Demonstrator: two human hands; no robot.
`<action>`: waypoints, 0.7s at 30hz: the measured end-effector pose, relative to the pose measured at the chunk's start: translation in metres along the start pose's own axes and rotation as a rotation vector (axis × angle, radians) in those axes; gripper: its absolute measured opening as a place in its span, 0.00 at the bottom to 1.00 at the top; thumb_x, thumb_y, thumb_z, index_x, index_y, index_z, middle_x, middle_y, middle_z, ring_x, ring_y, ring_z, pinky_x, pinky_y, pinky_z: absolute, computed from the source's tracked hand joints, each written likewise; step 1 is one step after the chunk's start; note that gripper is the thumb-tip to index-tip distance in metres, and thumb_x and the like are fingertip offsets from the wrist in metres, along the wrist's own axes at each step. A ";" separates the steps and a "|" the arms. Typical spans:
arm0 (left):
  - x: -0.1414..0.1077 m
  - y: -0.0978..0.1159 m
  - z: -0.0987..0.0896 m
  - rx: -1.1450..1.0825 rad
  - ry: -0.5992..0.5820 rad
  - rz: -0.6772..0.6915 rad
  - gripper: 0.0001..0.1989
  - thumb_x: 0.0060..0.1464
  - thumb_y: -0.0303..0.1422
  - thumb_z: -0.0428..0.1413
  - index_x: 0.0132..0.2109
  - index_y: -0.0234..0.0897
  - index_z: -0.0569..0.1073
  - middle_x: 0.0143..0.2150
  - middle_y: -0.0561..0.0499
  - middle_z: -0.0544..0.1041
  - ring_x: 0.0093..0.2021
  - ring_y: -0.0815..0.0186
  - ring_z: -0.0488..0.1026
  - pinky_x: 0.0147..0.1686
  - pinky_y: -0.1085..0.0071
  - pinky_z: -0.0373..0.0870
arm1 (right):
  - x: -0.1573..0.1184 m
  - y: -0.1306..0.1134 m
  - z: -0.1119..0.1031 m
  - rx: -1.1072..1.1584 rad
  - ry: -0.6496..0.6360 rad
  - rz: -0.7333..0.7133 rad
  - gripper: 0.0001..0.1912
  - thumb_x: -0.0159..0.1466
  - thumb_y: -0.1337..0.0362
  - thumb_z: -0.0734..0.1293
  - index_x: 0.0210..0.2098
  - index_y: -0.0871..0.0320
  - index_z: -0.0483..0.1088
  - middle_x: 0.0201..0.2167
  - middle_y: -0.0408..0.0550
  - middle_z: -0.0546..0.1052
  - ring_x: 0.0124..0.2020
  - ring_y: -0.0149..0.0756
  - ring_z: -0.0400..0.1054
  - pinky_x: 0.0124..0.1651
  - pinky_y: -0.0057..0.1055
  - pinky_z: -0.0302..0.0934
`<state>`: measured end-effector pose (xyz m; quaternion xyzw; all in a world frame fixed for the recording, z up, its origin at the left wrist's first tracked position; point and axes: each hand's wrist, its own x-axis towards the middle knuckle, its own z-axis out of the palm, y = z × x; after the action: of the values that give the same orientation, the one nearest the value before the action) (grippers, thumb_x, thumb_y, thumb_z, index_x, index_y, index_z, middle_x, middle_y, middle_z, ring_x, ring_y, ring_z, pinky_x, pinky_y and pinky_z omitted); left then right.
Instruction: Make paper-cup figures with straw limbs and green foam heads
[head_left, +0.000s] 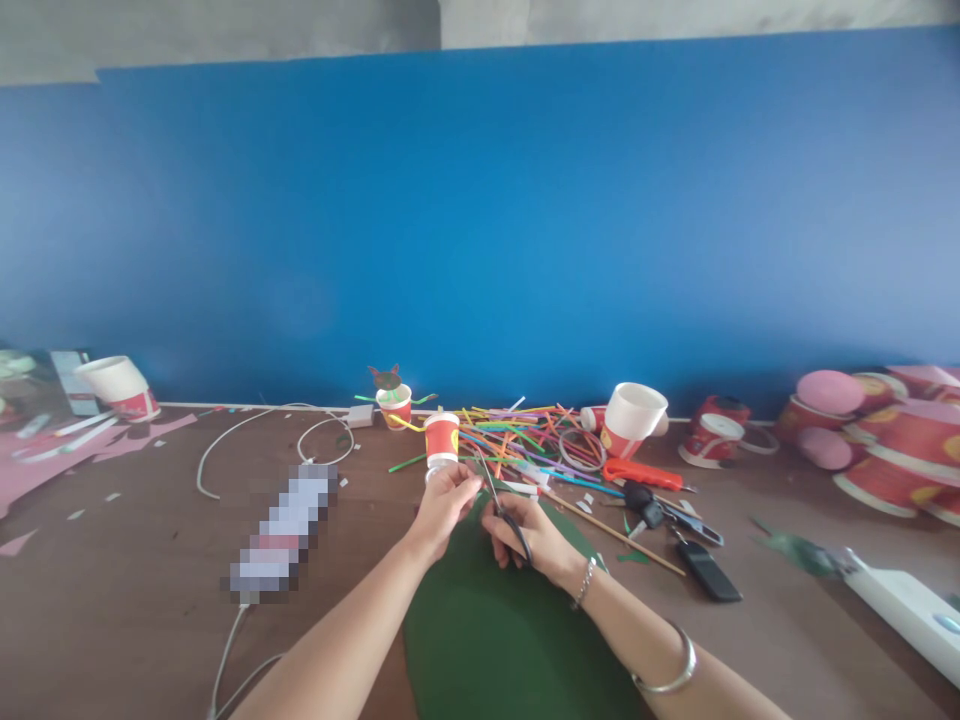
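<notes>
My left hand (452,497) pinches a bit of dark green paper at its fingertips; whether this joins the large sheet I cannot tell. In my right hand (529,535) is a pair of scissors (516,537) with dark handles, its blades pointing up and left beside the left fingertips. Under both hands lies a big dark green paper sheet (510,640). Just beyond the left hand stands a red and white paper cup (442,438) with a yellow strip sticking out from its side.
Many coloured sticks (517,432) lie behind the hands. A white cup (634,415), an orange cutter (645,474), keys (645,505) and a wooden stick (615,530) are to the right. A blurred-out phone-like object (283,530) with a cable lies left. A blue partition (480,220) backs the table.
</notes>
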<state>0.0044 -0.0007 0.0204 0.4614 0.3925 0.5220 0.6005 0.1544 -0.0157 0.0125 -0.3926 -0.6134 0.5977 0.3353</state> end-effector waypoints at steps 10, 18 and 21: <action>0.001 -0.001 -0.001 -0.026 -0.013 -0.009 0.13 0.46 0.36 0.58 0.25 0.36 0.61 0.17 0.61 0.57 0.17 0.78 0.47 0.17 0.78 0.41 | 0.001 0.002 -0.002 -0.018 -0.011 -0.039 0.17 0.56 0.51 0.67 0.27 0.59 0.63 0.10 0.36 0.66 0.11 0.23 0.57 0.12 0.18 0.47; 0.000 0.000 -0.002 -0.043 -0.019 -0.020 0.13 0.45 0.36 0.59 0.25 0.35 0.63 0.17 0.60 0.58 0.17 0.79 0.48 0.17 0.79 0.40 | 0.000 0.002 -0.003 -0.032 0.002 -0.024 0.18 0.56 0.49 0.67 0.27 0.59 0.63 0.10 0.35 0.65 0.10 0.23 0.57 0.12 0.19 0.49; 0.000 0.000 -0.001 -0.032 -0.010 -0.025 0.12 0.46 0.37 0.58 0.26 0.34 0.65 0.17 0.59 0.60 0.17 0.78 0.49 0.17 0.79 0.40 | 0.000 0.001 -0.003 -0.036 0.008 -0.027 0.18 0.56 0.50 0.67 0.27 0.59 0.63 0.10 0.35 0.65 0.10 0.23 0.57 0.13 0.19 0.49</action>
<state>0.0031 -0.0009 0.0206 0.4492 0.3870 0.5183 0.6162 0.1571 -0.0140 0.0112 -0.3927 -0.6280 0.5803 0.3386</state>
